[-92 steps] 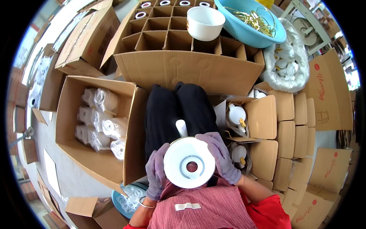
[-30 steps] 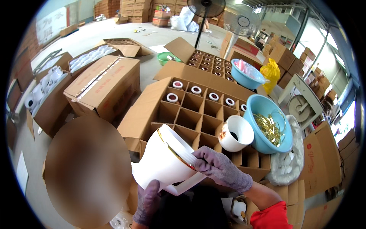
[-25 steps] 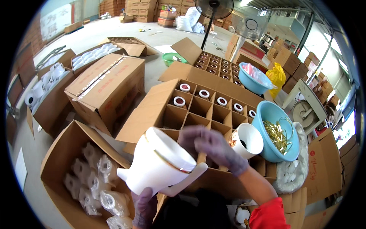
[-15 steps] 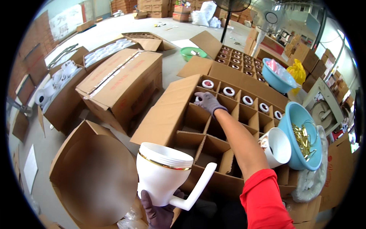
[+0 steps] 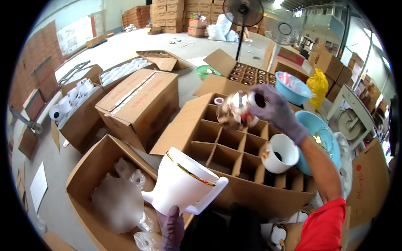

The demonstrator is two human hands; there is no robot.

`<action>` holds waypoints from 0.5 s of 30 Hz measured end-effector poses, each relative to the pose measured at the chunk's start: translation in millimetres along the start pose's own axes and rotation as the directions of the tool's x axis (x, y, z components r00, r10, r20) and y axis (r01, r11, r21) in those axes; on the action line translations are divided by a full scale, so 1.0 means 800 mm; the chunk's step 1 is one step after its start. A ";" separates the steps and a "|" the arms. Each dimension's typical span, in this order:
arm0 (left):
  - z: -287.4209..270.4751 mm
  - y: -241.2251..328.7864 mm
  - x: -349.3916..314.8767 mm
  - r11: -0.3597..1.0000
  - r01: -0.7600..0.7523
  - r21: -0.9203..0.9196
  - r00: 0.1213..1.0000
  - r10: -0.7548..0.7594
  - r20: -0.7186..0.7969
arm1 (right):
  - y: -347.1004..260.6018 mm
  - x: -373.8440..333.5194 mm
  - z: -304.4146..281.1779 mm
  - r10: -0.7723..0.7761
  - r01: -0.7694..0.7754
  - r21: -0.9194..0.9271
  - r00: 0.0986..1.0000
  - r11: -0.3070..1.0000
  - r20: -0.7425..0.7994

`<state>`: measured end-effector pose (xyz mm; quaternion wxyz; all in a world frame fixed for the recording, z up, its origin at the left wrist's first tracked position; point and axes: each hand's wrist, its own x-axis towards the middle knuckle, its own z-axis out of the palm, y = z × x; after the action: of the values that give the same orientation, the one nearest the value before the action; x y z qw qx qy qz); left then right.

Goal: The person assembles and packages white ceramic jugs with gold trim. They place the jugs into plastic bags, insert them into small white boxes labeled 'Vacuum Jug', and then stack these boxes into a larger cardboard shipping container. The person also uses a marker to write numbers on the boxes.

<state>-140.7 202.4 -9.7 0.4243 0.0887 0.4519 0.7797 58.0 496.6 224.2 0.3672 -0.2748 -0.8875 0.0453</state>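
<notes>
White jug point(image 5: 184, 184): at the divided carton's point(image 5: 255, 192) near side, tilted; left hand point(image 5: 172, 228) clasping its lower body, thumb in front, other fingers hidden.
Mirrored liner point(image 5: 234, 112): blurred, above the carton's cells; right hand point(image 5: 274, 108) closed, fingers round its neck.
White bowl point(image 5: 289, 147): on the carton's right portion.
Floor point(image 5: 125, 45): pale, around the carton.
Room: stacked boxes point(image 5: 169, 19), two standing fans point(image 5: 284, 28) beyond the carton.

A smooth pale grey floor point(image 5: 125, 51), strewn with small scraps, reaches back to tall stacks of brown cardboard cartons point(image 5: 169, 16). A pale, flat wall point(image 5: 95, 7) stands at the upper left. A black round-caged pedestal fan point(image 5: 243, 8) stands near a whitish round-caged pedestal fan point(image 5: 284, 28); brightly lit white wall point(image 5: 358, 58) shows at right.
</notes>
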 end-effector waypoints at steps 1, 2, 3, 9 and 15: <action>-0.009 0.006 -0.016 0.997 -0.024 0.068 1.000 0.023 0.007 | -0.037 -0.028 -0.038 0.114 -0.125 0.102 0.988 0.987 0.103; -0.003 0.027 -0.036 0.991 -0.089 0.104 0.990 0.077 0.114 | -0.065 -0.056 -0.077 0.085 -0.104 0.117 0.984 0.988 0.158; -0.005 0.031 -0.049 0.990 -0.118 0.081 0.978 0.101 0.184 | -0.102 -0.088 -0.110 0.202 -0.223 0.047 0.939 0.974 0.280; -0.011 0.050 -0.144 0.975 0.146 -0.168 0.844 -0.034 0.535 | -0.213 -0.296 -0.168 0.326 -0.572 0.023 0.499 0.820 0.803; -0.075 -0.015 -0.182 0.926 0.052 0.374 0.910 -0.198 0.364 | -0.244 -0.508 -0.122 0.334 -0.589 0.147 0.627 0.794 0.704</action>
<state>-73.8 59.5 -18.0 0.5335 0.2898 0.4952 0.6214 270.7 108.2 95.5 0.0580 -0.3911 -0.8292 0.3950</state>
